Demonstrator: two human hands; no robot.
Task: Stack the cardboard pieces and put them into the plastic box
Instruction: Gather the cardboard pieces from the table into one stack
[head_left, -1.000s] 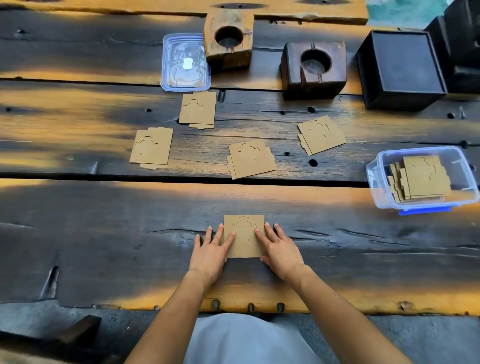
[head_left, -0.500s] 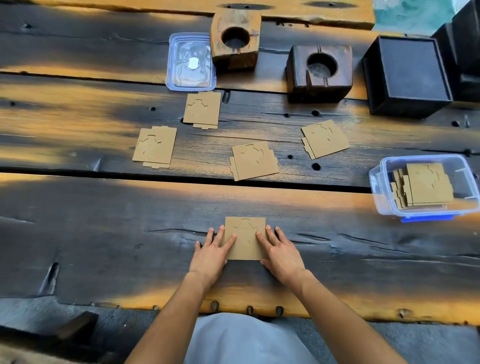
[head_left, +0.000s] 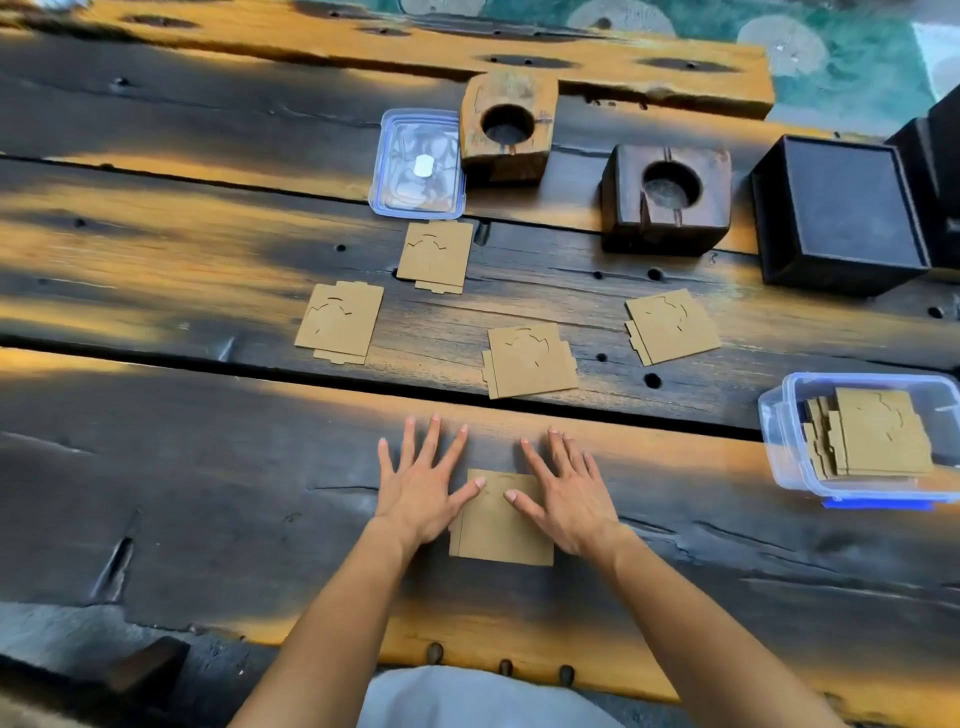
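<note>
A small stack of tan cardboard pieces (head_left: 501, 525) lay flat on the near plank of a dark, weathered wooden table (head_left: 208, 493), directly in front of the person. The left hand (head_left: 423, 486) was spread open, palm down, fingers fanned on the wood beside the stack, with its thumb tip resting on the stack's left upper edge; it gripped nothing. The right hand (head_left: 566, 491) mirrored it, open and flat, its thumb touching the stack's top face and its heel at the right edge. Farther back, on the middle plank, four more small cardboard stacks lay apart from one another: one at the left (head_left: 340, 322), one behind it near the centre (head_left: 435, 257), one in the middle (head_left: 530, 359) and one to the right (head_left: 672, 326). Each showed curved die-cut lines; no printing could be read. At the right edge stood an open clear plastic box (head_left: 779, 441) with blue trim, holding a leaning pile of boxed cardboard pieces (head_left: 878, 441). Its clear lid (head_left: 418, 163) lay flat at the back, a small white label on it too small to read. Beside the lid sat a light wooden block (head_left: 511, 127) with a round hole, then a darker holed block (head_left: 667, 197), then a black square box (head_left: 841, 213).
</note>
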